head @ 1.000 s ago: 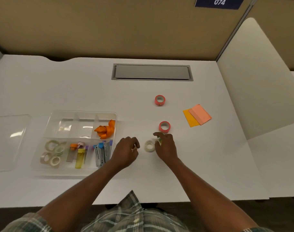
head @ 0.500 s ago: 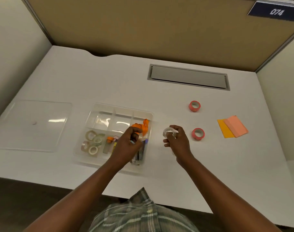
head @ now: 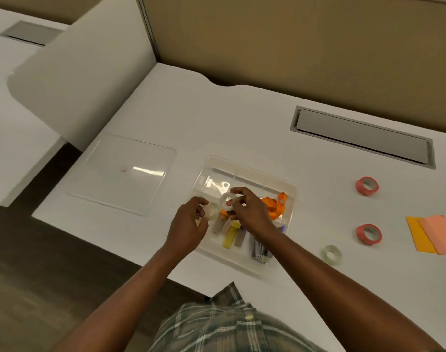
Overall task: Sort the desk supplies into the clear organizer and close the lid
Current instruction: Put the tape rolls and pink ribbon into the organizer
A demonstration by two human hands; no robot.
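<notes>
White counter (head: 255,128) runs along a tan partition (head: 293,47), and on it sits one clear organizer (head: 291,199) with its top uncovered. Over its middle the right hand (head: 252,214) pinches one pale tape roll (head: 226,199) between thumb and fingertips, just above the dividers. The left hand (head: 189,224) hovers over the organizer's front-left compartment with fingers curled. Whether it grips anything cannot be told, though one faint clear roll (head: 213,211) shows just beside its fingertips. Inside the organizer lie one orange bundle (head: 276,207) at the back right and one yellow block (head: 231,237) in front, with grey and purple pieces too blurred to count. One clear lid (head: 125,174) lies flat on the counter left of the organizer, apart from it. To the right there are three loose rolls: one pale green roll (head: 332,254) nearest the front edge, then the near red roll (head: 368,233) and the far red roll (head: 366,185). Beyond them two paper pads overlap, one orange pad (head: 417,232) and one salmon pad (head: 441,233). One grey hatch (head: 361,138) is set into the counter by the partition
</notes>
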